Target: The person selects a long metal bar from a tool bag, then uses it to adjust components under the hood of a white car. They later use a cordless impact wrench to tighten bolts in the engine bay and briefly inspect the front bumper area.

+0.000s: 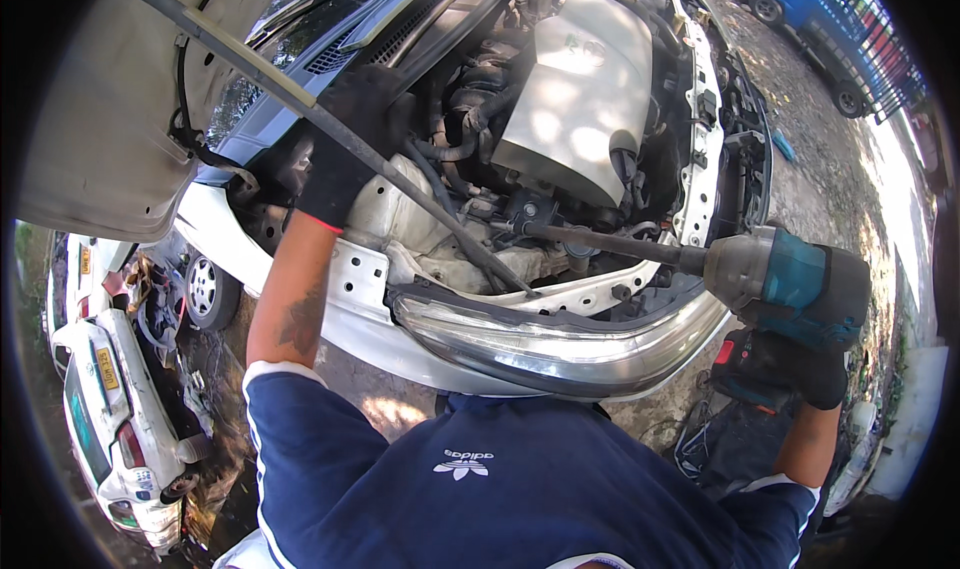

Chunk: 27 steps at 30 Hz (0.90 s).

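My right hand (805, 367), in a black glove, is closed round the handle of a teal and black cordless impact wrench (790, 279). A long extension bar (620, 245) runs left from its nose into the engine bay, its tip by a dark bracket (530, 209) below the engine cover (585, 99). My left hand (350, 149), also gloved in black, reaches into the bay's far left side near the windscreen base. The bonnet prop rod (400, 177) crosses in front of it. Its fingers are dark and blurred, so their grip does not show.
The raised bonnet (110, 109) hangs at the left. A headlight (560, 334) and the white front panel (695, 139) edge the bay nearest me. A damaged white car (120, 409) and a loose wheel (210, 291) are at the left; a blue truck (800, 9) stands far right.
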Each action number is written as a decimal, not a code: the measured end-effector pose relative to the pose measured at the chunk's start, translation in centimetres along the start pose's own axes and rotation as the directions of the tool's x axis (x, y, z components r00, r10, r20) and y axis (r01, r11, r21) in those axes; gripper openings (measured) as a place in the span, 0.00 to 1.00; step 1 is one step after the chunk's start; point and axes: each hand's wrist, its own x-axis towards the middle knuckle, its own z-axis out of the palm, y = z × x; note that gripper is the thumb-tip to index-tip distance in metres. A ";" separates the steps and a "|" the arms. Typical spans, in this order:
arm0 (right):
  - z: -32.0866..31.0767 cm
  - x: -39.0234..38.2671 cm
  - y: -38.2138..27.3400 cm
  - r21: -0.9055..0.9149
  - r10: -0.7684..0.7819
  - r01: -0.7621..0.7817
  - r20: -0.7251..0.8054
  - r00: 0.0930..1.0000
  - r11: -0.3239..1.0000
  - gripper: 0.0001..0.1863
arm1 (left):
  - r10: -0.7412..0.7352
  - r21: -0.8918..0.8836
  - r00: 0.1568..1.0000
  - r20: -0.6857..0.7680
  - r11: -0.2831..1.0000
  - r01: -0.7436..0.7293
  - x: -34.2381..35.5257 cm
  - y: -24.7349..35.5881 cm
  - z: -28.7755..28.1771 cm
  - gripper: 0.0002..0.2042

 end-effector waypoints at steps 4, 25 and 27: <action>-1.4 1.6 -2.4 -0.460 -0.350 0.280 -0.073 0.934 0.843 0.20 | 0.369 -0.805 0.880 0.298 0.593 0.023 -3.3 9.3 2.6 0.14; -8.3 20.4 -10.9 0.489 -0.236 0.117 0.190 0.953 0.865 0.29 | 0.410 -0.800 0.697 0.588 0.421 0.428 -5.2 9.6 8.9 0.07; -8.8 20.0 -11.7 0.453 -0.232 0.139 0.156 0.960 0.881 0.28 | 0.398 -0.809 0.712 0.578 0.396 0.435 -5.1 9.5 9.2 0.07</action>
